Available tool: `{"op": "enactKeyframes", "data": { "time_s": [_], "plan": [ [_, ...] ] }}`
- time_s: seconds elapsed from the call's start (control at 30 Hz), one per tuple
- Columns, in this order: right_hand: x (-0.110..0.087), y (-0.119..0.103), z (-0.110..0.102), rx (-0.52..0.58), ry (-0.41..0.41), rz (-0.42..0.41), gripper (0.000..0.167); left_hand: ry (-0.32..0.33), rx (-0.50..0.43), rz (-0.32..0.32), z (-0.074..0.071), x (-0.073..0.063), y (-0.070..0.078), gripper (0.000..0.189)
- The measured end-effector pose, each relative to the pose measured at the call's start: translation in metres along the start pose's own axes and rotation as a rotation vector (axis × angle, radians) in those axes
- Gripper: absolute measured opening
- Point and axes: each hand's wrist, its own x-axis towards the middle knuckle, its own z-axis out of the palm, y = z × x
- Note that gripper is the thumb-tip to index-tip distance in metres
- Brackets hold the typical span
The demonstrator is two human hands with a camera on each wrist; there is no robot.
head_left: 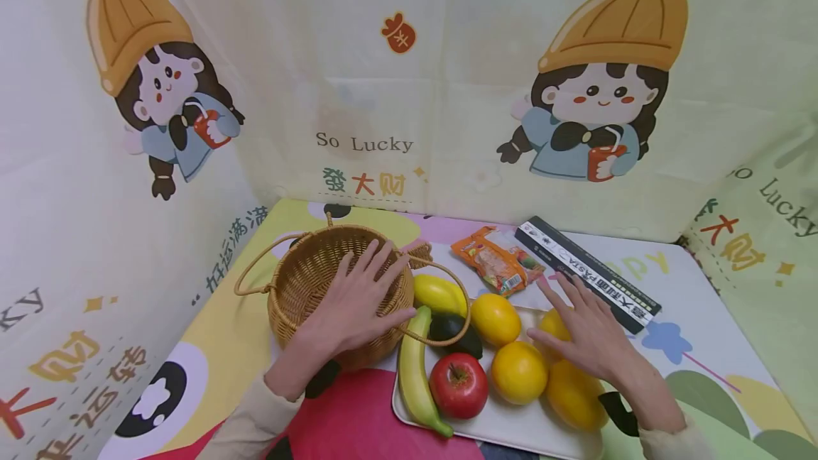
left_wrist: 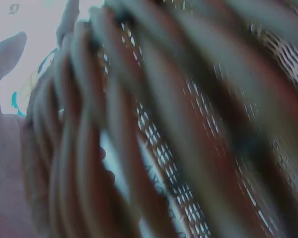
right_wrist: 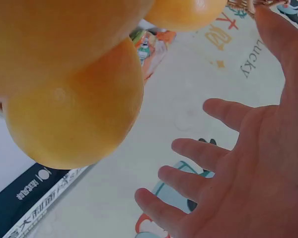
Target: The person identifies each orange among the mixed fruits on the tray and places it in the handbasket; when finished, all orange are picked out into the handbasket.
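Note:
My left hand (head_left: 354, 297) is spread over the mouth of a round wicker basket (head_left: 281, 307), fingers straight and holding nothing. The basket's woven strands (left_wrist: 119, 114) fill most of the left wrist view, blurred. Over the right side of a white tray (head_left: 505, 430) hovers my right hand (head_left: 591, 336), fingers apart, palm bare in the right wrist view. On the tray lie a banana (head_left: 414, 375), a red apple (head_left: 459, 387), a dark avocado (head_left: 447, 329), a yellow fruit (head_left: 441, 294), several oranges (head_left: 519, 373) and a mango-like fruit (head_left: 576, 397). My right hand partly hides one orange.
Behind the tray lie an orange snack packet (head_left: 495, 261) and a long black-and-white pasta box (head_left: 575, 265). One basket handle (head_left: 471, 304) loops out over the fruit. A printed cloth (head_left: 447, 126) hangs as a wall behind and along both sides.

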Motion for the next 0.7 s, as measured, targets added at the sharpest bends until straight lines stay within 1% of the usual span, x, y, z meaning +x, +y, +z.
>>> {"op": "enactKeyframes", "data": {
  "time_s": [0.1, 0.2, 0.3, 0.43, 0.6, 0.7],
  "plan": [
    [0.004, 0.003, 0.0, -0.011, -0.014, -0.006, 0.087, 0.002, -0.006, -0.025, -0.006, -0.003, -0.007, 0.08],
    [0.009, 0.007, -0.001, -0.008, -0.028, -0.017, 0.086, 0.002, -0.023, -0.062, -0.011, -0.008, -0.017, 0.079],
    [0.011, 0.012, -0.002, 0.004, -0.044, -0.026, 0.084, 0.003, -0.046, -0.086, -0.016, -0.012, -0.026, 0.078],
    [0.013, 0.015, -0.002, 0.031, -0.079, -0.019, 0.082, 0.011, -0.069, -0.11, -0.023, -0.018, -0.041, 0.078],
    [0.014, 0.018, -0.001, 0.052, -0.114, -0.007, 0.08, 0.036, -0.088, -0.148, -0.032, -0.025, -0.059, 0.078],
    [0.014, 0.021, 0.002, 0.054, -0.132, -0.003, 0.079, 0.055, -0.108, -0.167, -0.034, -0.028, -0.068, 0.078]
  ]
}}
